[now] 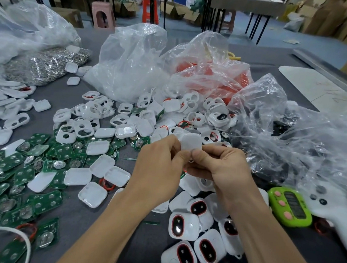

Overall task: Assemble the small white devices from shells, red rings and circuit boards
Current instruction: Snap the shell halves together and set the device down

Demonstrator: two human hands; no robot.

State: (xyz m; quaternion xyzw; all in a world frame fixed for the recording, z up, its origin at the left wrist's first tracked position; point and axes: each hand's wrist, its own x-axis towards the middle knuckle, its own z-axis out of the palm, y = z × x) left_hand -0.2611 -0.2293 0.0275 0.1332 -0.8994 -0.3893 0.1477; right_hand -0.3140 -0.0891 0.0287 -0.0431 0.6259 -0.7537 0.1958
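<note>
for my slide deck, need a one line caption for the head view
Left hand and right hand pinch a white shell beside green circuit boards

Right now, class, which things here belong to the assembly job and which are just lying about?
Job: white shell pinched by left hand and right hand; circuit boards; loose shells; red ring; finished devices.
Lying about: green timer; white controller; pink stool.

Assembly workshop: heaped circuit boards (12, 163), cartons (336, 19)

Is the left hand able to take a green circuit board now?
Probably not yet: the left hand and right hand both grip a white shell, though the circuit boards lie uncovered.
</note>
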